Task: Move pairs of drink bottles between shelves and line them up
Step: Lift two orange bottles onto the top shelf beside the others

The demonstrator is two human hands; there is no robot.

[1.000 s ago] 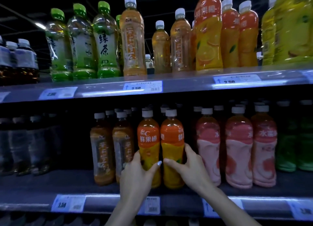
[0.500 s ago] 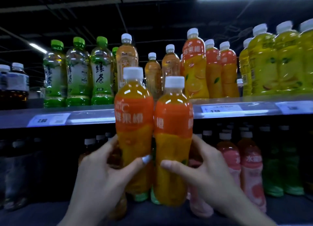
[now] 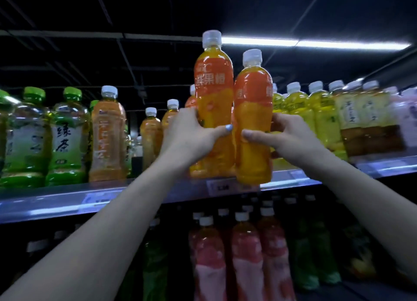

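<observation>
left hand (image 3: 188, 137) closed around a clear plastic orange-juice bottle with white cap and orange label (image 3: 214, 102); label characters partly legible, reading "鲜果橙". right hand (image 3: 285, 136) closed around a second matching orange-juice bottle (image 3: 253, 120), its label turned away, unreadable. both bottles upright, touching side by side, at the front edge of the grey metal upper shelf (image 3: 56, 201); whether their bases rest on it cannot be told. at the shelf's left end, a green-capped tea bottle (image 3: 67, 138) marked "绿茶". price tags (image 3: 222, 187) on the shelf edge blurred.
</observation>
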